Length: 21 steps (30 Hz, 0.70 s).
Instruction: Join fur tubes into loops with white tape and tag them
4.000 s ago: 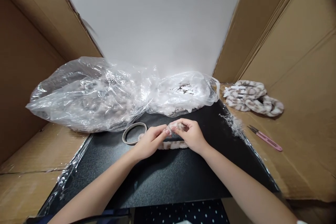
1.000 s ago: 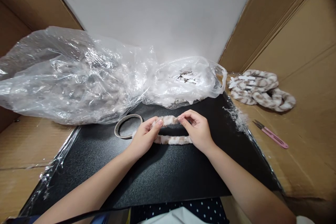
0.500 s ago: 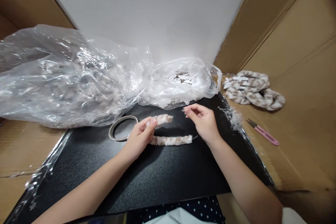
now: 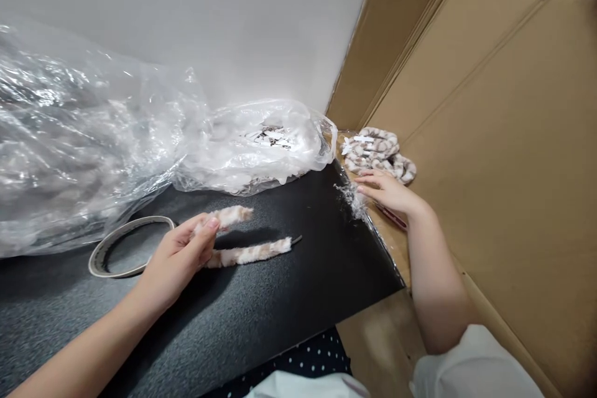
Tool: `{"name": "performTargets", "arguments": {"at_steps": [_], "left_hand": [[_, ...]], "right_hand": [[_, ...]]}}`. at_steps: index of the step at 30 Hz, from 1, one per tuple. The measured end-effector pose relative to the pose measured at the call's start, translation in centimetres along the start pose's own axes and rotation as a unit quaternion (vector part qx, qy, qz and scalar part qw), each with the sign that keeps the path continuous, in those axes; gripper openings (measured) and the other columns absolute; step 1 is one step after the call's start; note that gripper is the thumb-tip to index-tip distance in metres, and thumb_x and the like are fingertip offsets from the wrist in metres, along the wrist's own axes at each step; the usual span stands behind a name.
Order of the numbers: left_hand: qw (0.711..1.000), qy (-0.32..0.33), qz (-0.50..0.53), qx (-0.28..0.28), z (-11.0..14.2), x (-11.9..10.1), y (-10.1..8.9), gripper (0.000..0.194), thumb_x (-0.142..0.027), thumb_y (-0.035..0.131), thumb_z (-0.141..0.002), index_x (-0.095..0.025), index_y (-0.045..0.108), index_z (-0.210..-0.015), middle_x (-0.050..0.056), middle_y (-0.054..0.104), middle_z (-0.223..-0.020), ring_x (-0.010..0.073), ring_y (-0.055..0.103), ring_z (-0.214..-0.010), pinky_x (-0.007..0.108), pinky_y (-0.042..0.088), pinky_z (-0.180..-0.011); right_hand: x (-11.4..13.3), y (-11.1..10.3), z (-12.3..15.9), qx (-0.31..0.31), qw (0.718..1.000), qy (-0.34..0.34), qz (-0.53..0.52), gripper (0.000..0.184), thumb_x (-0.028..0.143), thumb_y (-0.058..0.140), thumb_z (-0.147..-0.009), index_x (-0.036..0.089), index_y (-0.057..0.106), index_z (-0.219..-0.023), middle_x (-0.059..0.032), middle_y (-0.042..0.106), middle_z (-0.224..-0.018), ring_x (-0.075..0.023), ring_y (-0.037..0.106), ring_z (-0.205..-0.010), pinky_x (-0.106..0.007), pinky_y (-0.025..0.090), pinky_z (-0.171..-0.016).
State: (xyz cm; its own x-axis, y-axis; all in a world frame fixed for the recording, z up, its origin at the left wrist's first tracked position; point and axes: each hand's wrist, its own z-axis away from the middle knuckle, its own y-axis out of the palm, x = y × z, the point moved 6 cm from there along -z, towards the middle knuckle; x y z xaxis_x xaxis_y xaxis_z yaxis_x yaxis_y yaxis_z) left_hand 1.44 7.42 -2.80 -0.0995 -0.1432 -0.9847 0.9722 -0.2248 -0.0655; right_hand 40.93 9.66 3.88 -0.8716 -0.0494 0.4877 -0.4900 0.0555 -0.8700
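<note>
Brown-and-white plush strip, above the middle of a black surface, pinched between the thumb and fingers of the left hand. Two furry lengths point toward the right edge, one with a thin dark core poking out; the hand hides whether they join. The exposed core could slip inside the fur if the strip is squeezed or tugged. A pale ring-shaped band lies just beside the left hand.

The right hand, fingers extended and seemingly released, is over loose fluff at the right edge; a sweep of it could scatter fluff onto the plush. Pink snips, partly hidden by that hand, could be knocked by the forearm.

Along the far edge, a large clear plastic bag holds fuzzy material; a smaller bag shows white and dark pieces. Tagged plush loops rest on cardboard beyond the far right corner.
</note>
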Motion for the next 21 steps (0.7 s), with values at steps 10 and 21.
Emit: {"name": "performTargets", "arguments": {"at_steps": [10, 21], "left_hand": [[1.000, 0.016, 0.009, 0.008, 0.1, -0.5, 0.3, 0.047, -0.057, 0.057, -0.084, -0.018, 0.039, -0.065, -0.006, 0.028, -0.057, 0.0074, 0.024, -0.050, 0.017, 0.023, -0.042], [1.000, 0.029, 0.003, 0.008, 0.2, -0.6, 0.5, 0.046, -0.058, 0.055, -0.084, -0.019, 0.039, -0.067, -0.008, 0.028, -0.056, 0.0067, 0.023, -0.048, 0.016, 0.023, -0.041]], "right_hand": [[-0.5, -1.1, 0.0, -0.175, 0.979, 0.025, -0.105, 0.015, 0.035, 0.076, -0.064, 0.019, 0.075, -0.065, -0.0099, 0.073, -0.099, -0.0260, 0.064, -0.095, -0.042, 0.045, -0.092], [0.1, -1.4, 1.0, -0.218, 0.956, 0.101, -0.166, 0.025, 0.035, 0.068, -0.070, 0.014, 0.075, -0.082, -0.0098, 0.074, -0.087, -0.0230, 0.065, -0.083, -0.039, 0.048, -0.082]]}}
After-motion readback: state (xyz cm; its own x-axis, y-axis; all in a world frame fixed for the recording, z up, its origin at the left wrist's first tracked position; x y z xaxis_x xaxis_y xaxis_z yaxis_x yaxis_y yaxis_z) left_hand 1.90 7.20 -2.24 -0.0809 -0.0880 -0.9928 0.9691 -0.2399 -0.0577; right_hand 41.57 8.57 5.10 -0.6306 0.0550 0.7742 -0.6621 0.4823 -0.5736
